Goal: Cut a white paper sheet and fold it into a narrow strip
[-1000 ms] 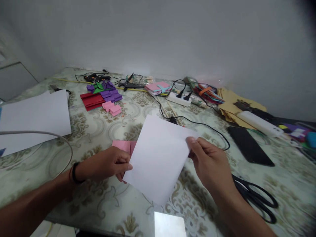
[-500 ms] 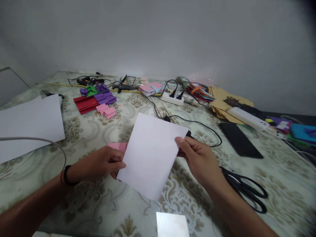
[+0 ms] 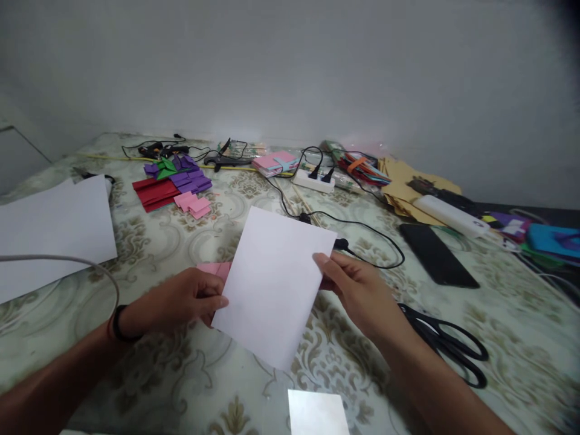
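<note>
Both hands are gripping one white sheet of paper [image 3: 276, 284], which is slanting in the near middle of the scene, in front of the patterned desk [image 3: 235, 374]. The left hand [image 3: 181, 302] is pinching its left edge low down, the thumb lying on top and the other fingers curling in behind. The right hand [image 3: 356, 287] is pinching the right edge higher up, its thumb also pressing on the face of the sheet. A piece of pink paper [image 3: 212, 269] is peeking out beyond the left hand (whether that hand is touching it, I cannot tell). A black band [image 3: 118, 323] is circling the left wrist.

Black-handled scissors [image 3: 446, 341] are lying to the right, just beside the right forearm, and a black phone [image 3: 438, 255] is lying farther back on that side. Larger white sheets [image 3: 54, 229] are spreading over the left of the desk. Toward the far left, folded purple papers [image 3: 190, 180] and red papers [image 3: 155, 192] are sitting together, with small pink folded slips [image 3: 194, 204] resting at their near side. At the far middle, a white power strip [image 3: 314, 180] is holding two black plugs, and a pink bundle [image 3: 275, 161] is lying just left of it.
</note>
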### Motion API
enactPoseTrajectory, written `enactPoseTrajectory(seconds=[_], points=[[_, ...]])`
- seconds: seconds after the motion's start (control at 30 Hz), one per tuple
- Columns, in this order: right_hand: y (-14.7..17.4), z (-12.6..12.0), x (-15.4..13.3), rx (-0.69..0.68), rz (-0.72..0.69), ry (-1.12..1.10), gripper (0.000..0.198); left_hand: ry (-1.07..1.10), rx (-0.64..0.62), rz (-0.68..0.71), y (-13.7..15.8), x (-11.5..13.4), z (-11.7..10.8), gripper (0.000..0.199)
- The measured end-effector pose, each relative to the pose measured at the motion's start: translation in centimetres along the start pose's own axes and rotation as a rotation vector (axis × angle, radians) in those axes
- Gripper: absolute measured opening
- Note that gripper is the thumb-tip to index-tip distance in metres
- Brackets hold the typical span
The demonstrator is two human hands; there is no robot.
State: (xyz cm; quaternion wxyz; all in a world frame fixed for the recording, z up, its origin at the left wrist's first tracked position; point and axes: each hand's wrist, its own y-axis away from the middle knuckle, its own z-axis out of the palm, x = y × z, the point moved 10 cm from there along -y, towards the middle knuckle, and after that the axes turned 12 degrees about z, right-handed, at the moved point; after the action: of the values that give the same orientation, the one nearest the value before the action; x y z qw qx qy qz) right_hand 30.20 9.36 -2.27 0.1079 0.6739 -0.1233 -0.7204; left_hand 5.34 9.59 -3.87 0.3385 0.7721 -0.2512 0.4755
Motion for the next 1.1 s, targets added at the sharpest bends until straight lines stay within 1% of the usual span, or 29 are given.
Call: enactPoseTrajectory(seconds=[0.23,0.37,0.5,0.6,0.7,0.8,0.9,1.1], points=[[0.2,-0.2,-0.5,0.033,-0.024,0.075,0.039,0.005,-0.044,0.014,0.0,0.1,0.5,0.033],[0.4,0.3,-0.3,0.023,-0.003,0.102,0.038,0.003,-0.001,0.053,-0.1,0.5,0.5,0.033],[0.6,1.3,0.3,-0.015,0.023,0.139,0.04,0.055,0.04,0.101,-0.2,1.4,0.5,0.035],[0.6,1.8,0.7,-0.038,0.032,0.155,0.042,0.007,0.073,0.091,-0.2,1.3,0.4,0.035],[0.6,1.8,1.0,-0.044,0.045,0.139,0.039,-0.05,0.096,0.09,-0.2,1.1,0.2,0.036],[0.7,2.0,1.3,-0.069,0.071,0.093,0.035,-0.047,0.106,0.089,-0.2,1.1,0.2,0.037],[0.7,2.4,1.5,-0.093,0.089,0.081,0.035,-0.04,0.125,0.067,-0.2,1.0,-0.1,0.037],[0.7,2.3,1.4,-0.061,0.078,0.115,0.038,-0.053,0.127,0.09,-0.2,1.1,0.0,0.04]])
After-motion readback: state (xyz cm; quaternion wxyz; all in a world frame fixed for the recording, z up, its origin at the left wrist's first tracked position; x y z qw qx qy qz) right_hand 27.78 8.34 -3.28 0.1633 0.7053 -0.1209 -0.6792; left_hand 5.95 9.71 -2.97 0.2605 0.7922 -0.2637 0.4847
